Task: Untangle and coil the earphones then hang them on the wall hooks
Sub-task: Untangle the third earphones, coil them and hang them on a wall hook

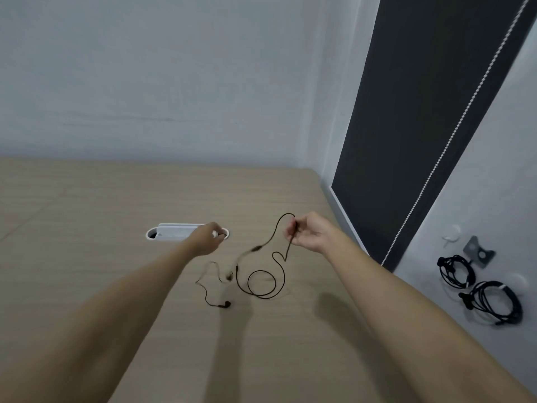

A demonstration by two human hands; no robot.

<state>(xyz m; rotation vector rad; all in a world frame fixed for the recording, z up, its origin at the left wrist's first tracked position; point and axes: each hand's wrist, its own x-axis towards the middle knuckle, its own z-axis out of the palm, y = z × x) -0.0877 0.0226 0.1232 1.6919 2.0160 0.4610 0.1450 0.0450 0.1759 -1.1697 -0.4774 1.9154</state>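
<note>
Head view, looking down past two bare forearms onto a pale wood bench [87,213] pushed into the corner of a white wall [174,68].

Out front on the right: right hand [308,234], lifted off the bench, thumb and curled fingers pinching the black cord of the earphones [261,286]. From that pinch, one run arching up and over, then dropping left through a blurred inline remote [255,248]. The other run falling straight from the hand into an S-bend, then a loose round loop lying flat on the wood. Further left, a thinner strand wandering in kinks down to an earbud [226,304] resting on the bench, nearer the camera than the loop.

Over on the left: left hand [207,238], raised above a white oval cable slot [171,231] set into the bench, fingers curled under. Too blurred to tell whether anything is pinched there.

Off to the right, on the side wall: two coiled bundles of black cord hanging close together, the upper bundle [456,271] and the lower bundle [494,302]. Just above them, a small white hook [449,238], and beside it a grey bracket [478,251].

Behind all that, a dark roller blind [421,112] with a white bead chain [453,132] running down its right side.
</note>
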